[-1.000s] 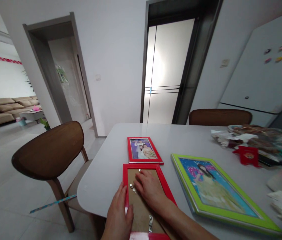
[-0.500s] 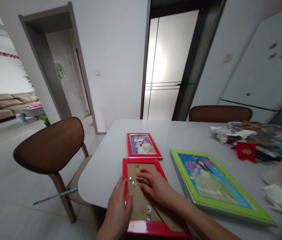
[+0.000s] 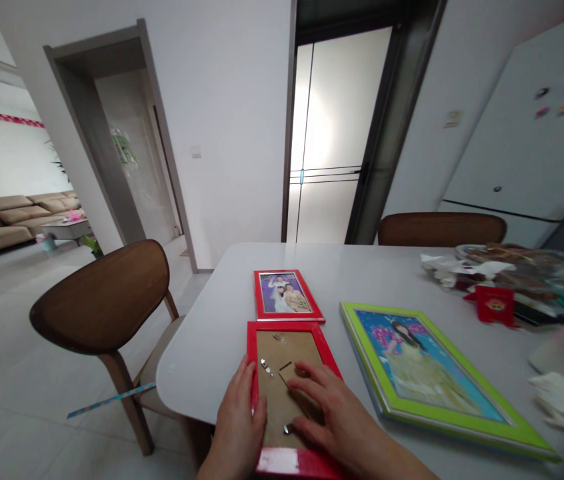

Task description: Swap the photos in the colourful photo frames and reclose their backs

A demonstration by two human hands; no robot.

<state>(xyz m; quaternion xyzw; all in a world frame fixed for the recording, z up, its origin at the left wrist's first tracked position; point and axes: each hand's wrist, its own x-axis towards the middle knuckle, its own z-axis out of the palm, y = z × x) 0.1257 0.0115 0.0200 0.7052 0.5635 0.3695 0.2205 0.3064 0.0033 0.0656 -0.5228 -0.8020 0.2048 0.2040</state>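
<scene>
**Right hand (image 3: 337, 417) slides low on the red picture frame (image 3: 275, 350)!**

Big change at the table: that right hand has travelled from the upper part of the frame down towards the bottom rail, and it now lies open, fingers spread, pressing flat on the brown cardboard backing (image 3: 282, 393). It isn't gripping anything, just bearing down, with the lower end of the backing mostly under it. Over on the other side, the left hand (image 3: 237, 420) is wrapped against the frame's left rail, holding it firm.

The frame lies back-up at the near edge of the white table (image 3: 202, 373), its top rail just beside the small red frame with a wedding photo (image 3: 287, 296). Two metal clips (image 3: 265, 367) show on the upper backing, with a thin dark strip near the fingertips.

To the right, a big lime-green frame (image 3: 422, 373) lies face up, showing a figure in a pale dress. Further along sits a clear tray of mixed items (image 3: 522, 280), with a red envelope (image 3: 495, 305) against it. A curved wooden chair (image 3: 102, 300) stands at the table's left side!
</scene>
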